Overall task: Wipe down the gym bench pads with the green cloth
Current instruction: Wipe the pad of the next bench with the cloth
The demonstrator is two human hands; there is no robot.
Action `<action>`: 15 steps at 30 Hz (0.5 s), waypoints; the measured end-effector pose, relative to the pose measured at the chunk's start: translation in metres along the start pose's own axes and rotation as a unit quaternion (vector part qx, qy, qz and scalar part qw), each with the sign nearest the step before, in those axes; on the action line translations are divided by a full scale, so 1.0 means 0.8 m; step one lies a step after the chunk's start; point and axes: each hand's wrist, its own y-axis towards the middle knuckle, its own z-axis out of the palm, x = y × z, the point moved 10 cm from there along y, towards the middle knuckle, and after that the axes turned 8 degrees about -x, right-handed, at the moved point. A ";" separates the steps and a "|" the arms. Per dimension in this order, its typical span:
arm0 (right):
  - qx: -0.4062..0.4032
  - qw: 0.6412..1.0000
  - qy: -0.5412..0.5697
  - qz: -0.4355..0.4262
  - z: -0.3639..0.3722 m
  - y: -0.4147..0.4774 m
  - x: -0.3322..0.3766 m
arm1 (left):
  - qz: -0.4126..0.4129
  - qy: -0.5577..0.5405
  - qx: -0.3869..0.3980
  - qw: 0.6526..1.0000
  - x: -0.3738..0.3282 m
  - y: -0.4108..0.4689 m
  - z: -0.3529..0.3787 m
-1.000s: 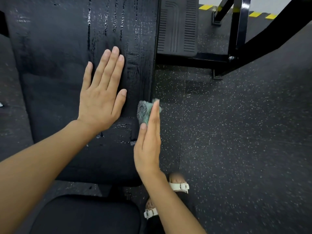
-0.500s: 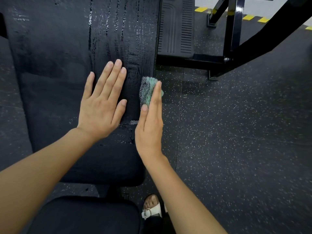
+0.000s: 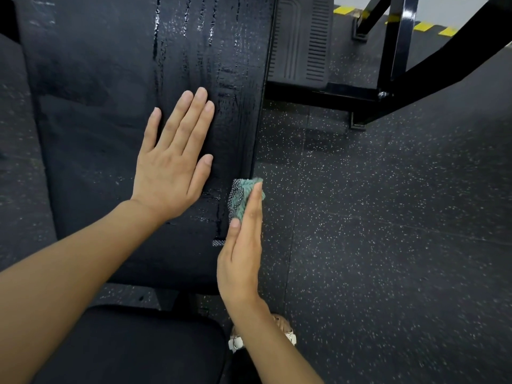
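The long black back pad [image 3: 105,112] of the gym bench fills the upper left, streaked with wet lines near its right edge. A second black seat pad [image 3: 124,347] lies at the bottom left. My left hand [image 3: 173,164] rests flat on the back pad, fingers straight and together. My right hand [image 3: 242,253] stands on edge with straight fingers and presses the folded green cloth [image 3: 241,198] against the back pad's right side wall. Most of the cloth is hidden behind the palm.
Speckled dark rubber floor [image 3: 388,231] spreads to the right. A ribbed black foot plate [image 3: 302,40] and a black steel frame [image 3: 393,59] stand at the upper right, with yellow-black floor tape [image 3: 421,26] behind. A sandalled foot [image 3: 288,333] shows below my right wrist.
My right hand slid the cloth up the pad's side edge, then back down toward me. My left hand stayed flat on the pad.
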 end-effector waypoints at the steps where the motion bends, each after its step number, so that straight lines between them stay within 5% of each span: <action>1: -0.001 1.000 0.005 0.003 0.000 0.006 0.003 | -0.002 0.000 0.001 1.000 0.000 -0.001 0.000; 15: 0.004 0.999 -0.004 -0.051 0.000 0.065 0.038 | -0.051 0.000 0.010 0.999 -0.010 -0.038 0.006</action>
